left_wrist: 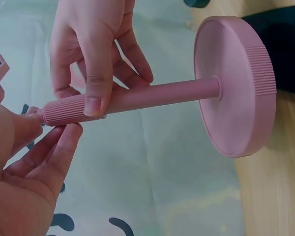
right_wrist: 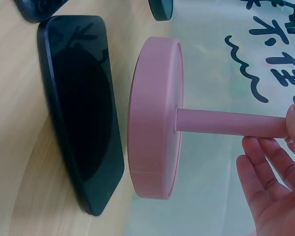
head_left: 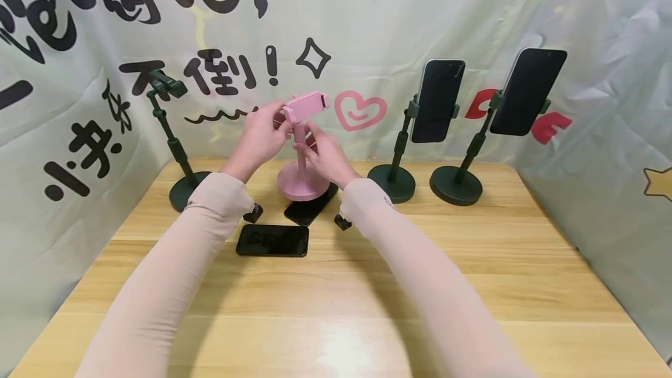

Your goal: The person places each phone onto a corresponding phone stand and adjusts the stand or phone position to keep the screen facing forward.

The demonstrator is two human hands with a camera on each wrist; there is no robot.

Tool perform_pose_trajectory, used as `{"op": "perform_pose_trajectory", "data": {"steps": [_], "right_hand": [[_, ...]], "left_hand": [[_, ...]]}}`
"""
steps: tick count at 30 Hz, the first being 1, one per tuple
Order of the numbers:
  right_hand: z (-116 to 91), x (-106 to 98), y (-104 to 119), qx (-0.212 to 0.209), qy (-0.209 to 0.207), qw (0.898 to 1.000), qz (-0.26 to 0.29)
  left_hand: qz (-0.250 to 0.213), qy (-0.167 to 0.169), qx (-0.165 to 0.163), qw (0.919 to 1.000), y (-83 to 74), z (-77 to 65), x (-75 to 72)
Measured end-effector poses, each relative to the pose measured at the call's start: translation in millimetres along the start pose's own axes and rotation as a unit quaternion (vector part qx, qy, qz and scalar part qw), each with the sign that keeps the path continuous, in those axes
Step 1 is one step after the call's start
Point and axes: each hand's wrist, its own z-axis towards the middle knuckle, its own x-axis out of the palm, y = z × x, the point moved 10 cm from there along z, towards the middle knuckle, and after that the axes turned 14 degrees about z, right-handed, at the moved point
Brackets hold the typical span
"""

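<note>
At eleven o'clock of the table (head_left: 525,302), a pink phone stand (head_left: 303,184) is held upright. Its ribbed collar (left_wrist: 65,112) is pinched by partly curled fingers of the left hand (head_left: 262,137); its stem (right_wrist: 228,122), by thumb and fingertips of the right hand (head_left: 331,157). A black phone (head_left: 307,211) is seen at the base's six o'clock.

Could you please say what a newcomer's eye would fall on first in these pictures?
Probably the pink stand, left of centre in the head view, its upper part held by the left hand and right hand. Next might come the black lettering at upper left on the backdrop, then the two phones raised in green stands on the right.
</note>
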Motion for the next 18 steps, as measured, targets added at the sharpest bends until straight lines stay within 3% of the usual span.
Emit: {"op": "perform_pose_trajectory", "data": {"steps": [18], "right_hand": [[-42,-39,7,-0.016,0.017,1.000,-0.016]], "left_hand": [[-0.026,0.038,0.054,0.9975,-49.8,-16.9,17.9]]}}
